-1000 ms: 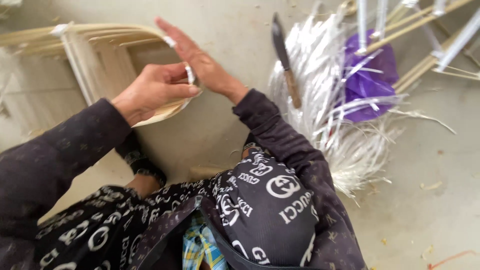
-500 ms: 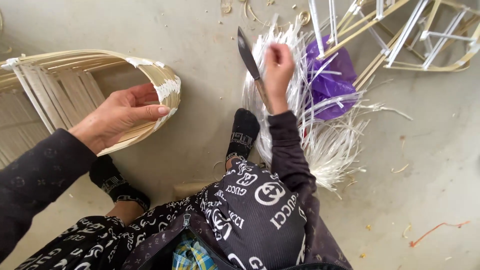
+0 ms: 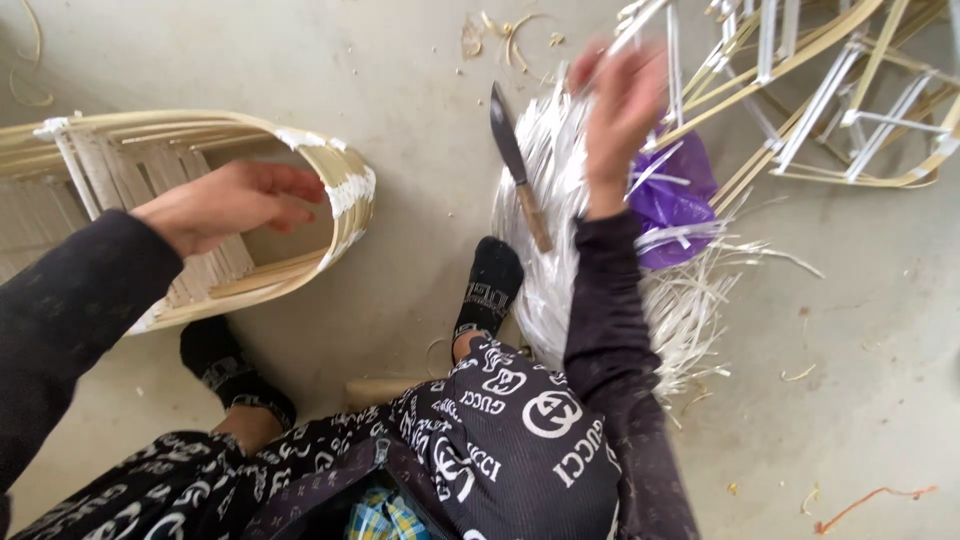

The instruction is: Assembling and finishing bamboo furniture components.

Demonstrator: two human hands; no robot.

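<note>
1. The left hand (image 3: 235,205) lies at middle left of the frame, resting on the curved end of the bamboo frame (image 3: 345,195). Half a second ago its fingers closed around the white-bound rim; now its grip is loose, with the fingers extended and spread across the inner side of the rim and nothing pinched.
2. The bamboo frame lies on the concrete floor (image 3: 400,90) at upper left, its rounded end pointing toward frame centre. Its position has shifted little between pictures.
3. The right hand (image 3: 620,110) is raised at upper centre and motion-blurred. Half a second ago it lay lower, at the knife (image 3: 520,165); now it is clear of the knife and lifted among the white strips (image 3: 560,250).
4. Right grip: the fingers appear partly curled around thin white strips, but blur prevents confirmation, so I cannot tell.
5. The knife lies blade-up on the strip bundle, just left of the right forearm, untouched.
6. A purple bag (image 3: 675,205) sits under the strips to the right; a second lattice frame (image 3: 820,100) occupies the upper right.
7. Judgement: the work has moved from steadying the frame to drawing binding material; the knife is left aside
</note>
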